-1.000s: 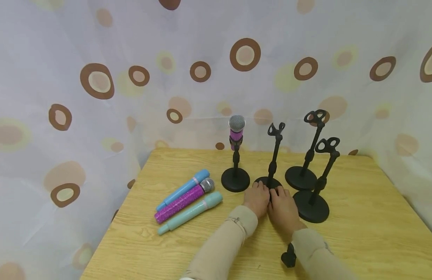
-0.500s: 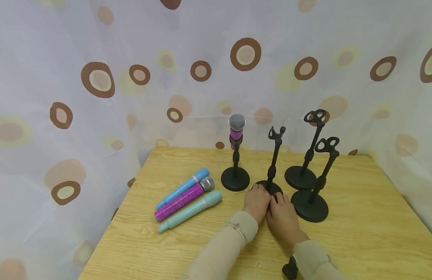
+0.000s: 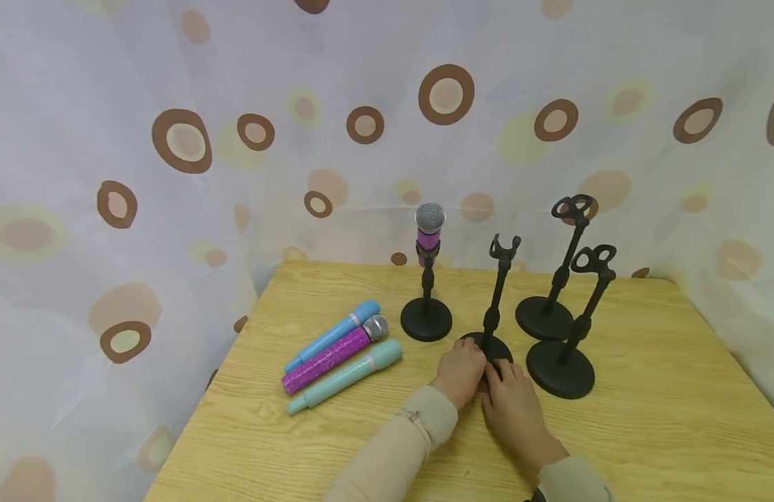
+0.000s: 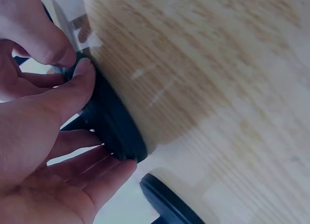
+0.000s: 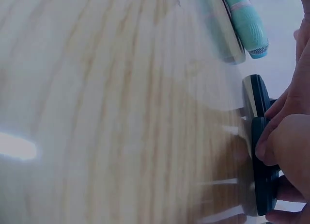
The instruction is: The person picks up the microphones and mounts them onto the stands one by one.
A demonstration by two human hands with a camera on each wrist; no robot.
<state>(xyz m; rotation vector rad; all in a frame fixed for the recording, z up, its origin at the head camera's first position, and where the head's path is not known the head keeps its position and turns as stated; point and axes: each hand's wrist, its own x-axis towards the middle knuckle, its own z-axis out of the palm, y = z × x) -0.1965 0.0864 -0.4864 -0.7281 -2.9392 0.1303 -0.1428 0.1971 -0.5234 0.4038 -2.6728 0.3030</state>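
Note:
Both hands hold the round base of a black microphone stand (image 3: 491, 314) whose clip is bare. My left hand (image 3: 460, 373) grips the base's left front edge. My right hand (image 3: 515, 411) grips it at the right front, close beside the left. In the left wrist view, the left thumb lies on the rim of the base (image 4: 114, 120), with the other fingers spread along it. The right wrist view has the right thumb pressed against the edge of the same base (image 5: 264, 185). Left of this stand, another stand (image 3: 427, 321) carries a purple microphone (image 3: 429, 237) with a silver mesh head.
Two more bare-clip stands, one farther back (image 3: 546, 317) and one nearer (image 3: 561, 369), stand to the right. On the left lie a blue microphone (image 3: 337, 333), a purple glitter microphone (image 3: 329, 359) and a mint microphone (image 3: 346, 376), side by side. A patterned curtain (image 3: 236, 70) hangs behind the table (image 3: 663, 432).
The held stand has slid a little toward me along with both hands, and its clip has turned. The other stands and the loose microphones stay in place; the head view has shifted slightly.

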